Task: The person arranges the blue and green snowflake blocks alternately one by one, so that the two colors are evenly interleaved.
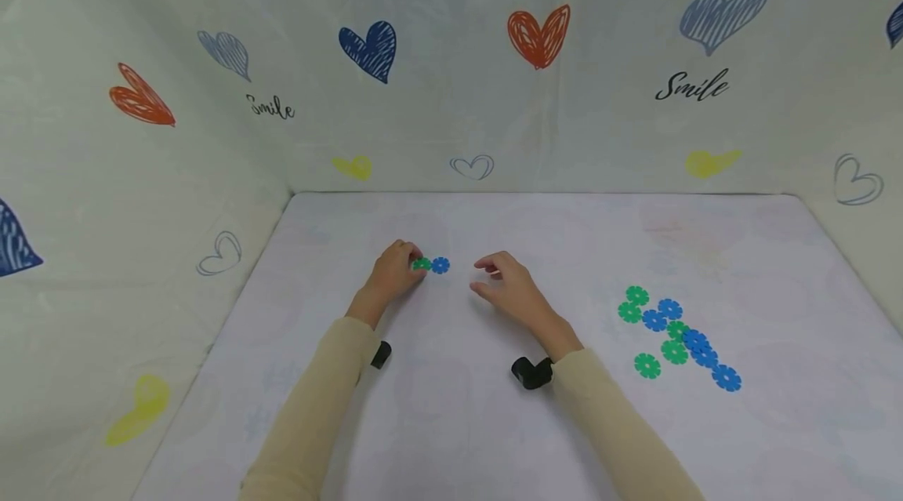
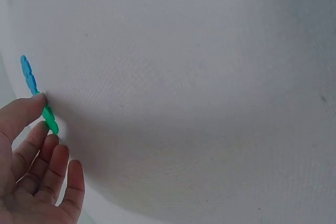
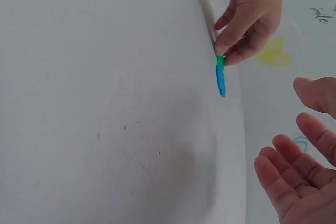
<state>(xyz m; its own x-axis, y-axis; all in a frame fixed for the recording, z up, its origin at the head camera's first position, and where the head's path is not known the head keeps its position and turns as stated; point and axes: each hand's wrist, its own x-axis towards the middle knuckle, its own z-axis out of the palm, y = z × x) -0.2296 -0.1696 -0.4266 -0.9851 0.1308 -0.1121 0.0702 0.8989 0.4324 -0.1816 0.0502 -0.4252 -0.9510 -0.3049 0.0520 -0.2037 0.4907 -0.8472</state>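
Left hand (image 1: 390, 274) pinches a green disc (image 1: 421, 264) over the table (image 1: 451, 430), a grip that seems meant to leave the attached blue disc (image 1: 440, 265) exposed; the empty right hand (image 1: 513, 291) hangs relaxed nearby. Spare discs (image 1: 674, 352) lie rightward.

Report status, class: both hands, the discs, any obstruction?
Left hand pinches green notched disc; blue notched disc attached. Right hand empty. Nothing visibly in the way.
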